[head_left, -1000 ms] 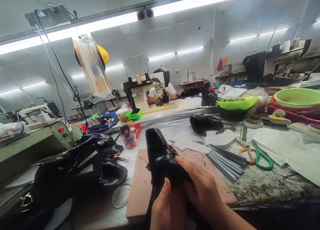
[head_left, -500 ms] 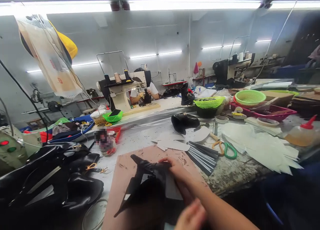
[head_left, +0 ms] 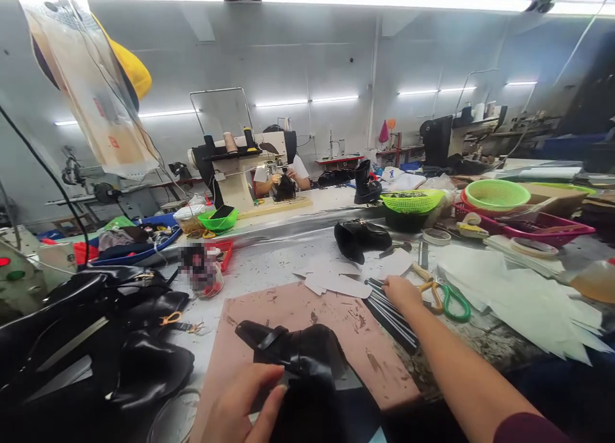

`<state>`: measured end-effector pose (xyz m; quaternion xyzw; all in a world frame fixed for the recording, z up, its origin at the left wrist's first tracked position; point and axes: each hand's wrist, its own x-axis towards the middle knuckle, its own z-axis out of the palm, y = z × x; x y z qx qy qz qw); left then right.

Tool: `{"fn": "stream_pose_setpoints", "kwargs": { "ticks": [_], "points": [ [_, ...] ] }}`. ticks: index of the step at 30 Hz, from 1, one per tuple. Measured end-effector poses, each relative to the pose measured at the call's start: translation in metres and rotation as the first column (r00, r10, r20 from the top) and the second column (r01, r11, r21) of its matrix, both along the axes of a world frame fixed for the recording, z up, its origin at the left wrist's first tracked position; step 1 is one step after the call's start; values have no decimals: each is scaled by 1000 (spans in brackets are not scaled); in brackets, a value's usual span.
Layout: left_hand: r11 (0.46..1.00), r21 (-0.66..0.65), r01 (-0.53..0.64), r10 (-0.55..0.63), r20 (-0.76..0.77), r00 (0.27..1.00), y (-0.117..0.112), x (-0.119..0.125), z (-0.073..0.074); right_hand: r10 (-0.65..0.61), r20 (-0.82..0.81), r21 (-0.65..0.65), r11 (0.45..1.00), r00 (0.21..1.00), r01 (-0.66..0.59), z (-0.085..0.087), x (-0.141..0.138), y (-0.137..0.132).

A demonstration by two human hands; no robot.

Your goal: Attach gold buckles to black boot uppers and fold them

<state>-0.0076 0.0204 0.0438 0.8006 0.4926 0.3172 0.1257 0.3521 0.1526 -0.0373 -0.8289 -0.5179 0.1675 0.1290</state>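
Note:
A black leather boot upper (head_left: pixel 307 347) lies on the pink cutting board (head_left: pixel 283 302), its lower part in shadow. My left hand (head_left: pixel 245 401) is at its near left edge, thumb and forefinger closed on the leather. Farther right, my right hand (head_left: pixel 403 293) reaches over a fan of black strips with white lines (head_left: pixel 391 318). Its fingers are bent down and pressed together at the strips' far end; the fingertips are partly hidden. Green- and orange-handled scissors (head_left: pixel 454 302) lie just right of that hand.
White pattern pieces (head_left: pixel 336 284) touch the board's far edge. Behind them lies a black boot (head_left: pixel 362 238). Glossy black leather pieces (head_left: pixel 144 340) heap up at left. Pale sheets (head_left: pixel 523 302) spread at right. Across the bench, a person works at a sewing machine (head_left: pixel 240 167).
My right hand has moved from the boot upper out to the strips. My left hand has come to the upper's left edge. The upper has turned and shifted on the board.

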Motion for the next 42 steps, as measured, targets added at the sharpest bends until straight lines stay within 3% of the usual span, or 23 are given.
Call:
{"fn": "stream_pose_setpoints", "kwargs": {
  "ticks": [3, 8, 10, 15, 19, 26, 33, 42],
  "points": [
    [1000, 16, 9, -7, -82, 997, -3, 9, -7, 26, 84, -51, 998, 996, -22, -6, 1, 3],
    [992, 48, -115, 124, -280, 952, -8, 15, -15, 72, 148, -112, 992, 986, -55, -6, 4, 7],
    [993, 70, -99, 116, -313, 943, -10, 17, -15, 80, 159, -120, 991, 984, -61, -5, 4, 6],
    [965, 217, 150, -96, -243, 965, -19, 24, -5, 88, 184, -109, 992, 979, -68, -2, 1, 0],
    [943, 184, 276, -231, -233, 945, -24, 29, 1, 99, 197, -112, 991, 975, -78, -3, 1, -1],
    [976, 76, 204, -194, -121, 973, -33, 32, 6, 127, 181, -117, 987, 975, -106, -3, 7, -4],
    [984, 52, 168, -168, -18, 986, -36, 33, 8, 110, 213, -47, 994, 971, -102, -5, 17, -7],
    [982, 27, 189, -188, -10, 982, -35, 35, 6, 117, 188, 19, 992, 975, -123, -17, 17, -14]
  ]
}}
